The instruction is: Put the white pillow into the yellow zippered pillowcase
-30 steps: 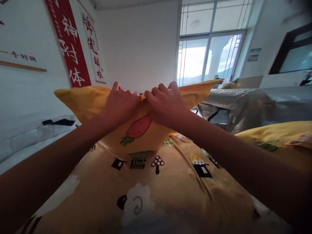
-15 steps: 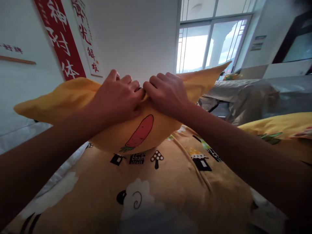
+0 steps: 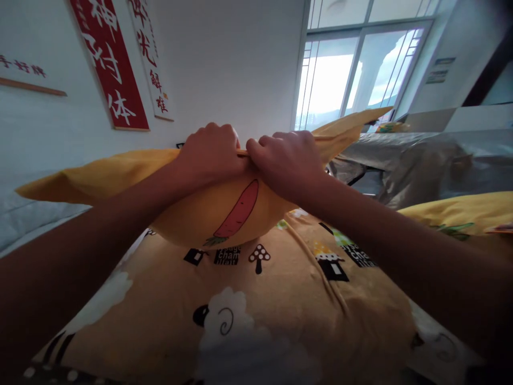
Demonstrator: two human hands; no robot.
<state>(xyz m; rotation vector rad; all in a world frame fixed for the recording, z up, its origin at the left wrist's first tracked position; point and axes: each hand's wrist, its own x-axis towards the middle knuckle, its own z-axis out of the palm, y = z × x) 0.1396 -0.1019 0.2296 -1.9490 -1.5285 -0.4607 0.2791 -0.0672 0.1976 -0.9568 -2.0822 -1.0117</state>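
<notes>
A yellow pillow [image 3: 192, 222] with a red carrot printed on its front is raised at its top edge, its pointed corners reaching out to both sides. My left hand [image 3: 210, 151] is closed on that top edge, its knuckles up. Close beside it, my right hand [image 3: 286, 163] grips the same edge, and a short strip of cloth shows between the two hands. The fingertips are hidden in and behind the cloth. Below the pillow spreads a tan bedspread [image 3: 168, 310] printed with a sheep, mushrooms and small houses; the pillow's underside is on or just above it.
Another yellow printed pillow [image 3: 473, 211] lies at the right. Behind it stands something covered in grey plastic sheeting [image 3: 417, 160]. A window [image 3: 332, 80] is in the far wall, and red and white lettered banners [image 3: 116, 80] hang at the left.
My left hand has turned so its knuckles point more upward, still on the top edge. The camera view has shifted slightly, and the pillow's left side sits a little lower.
</notes>
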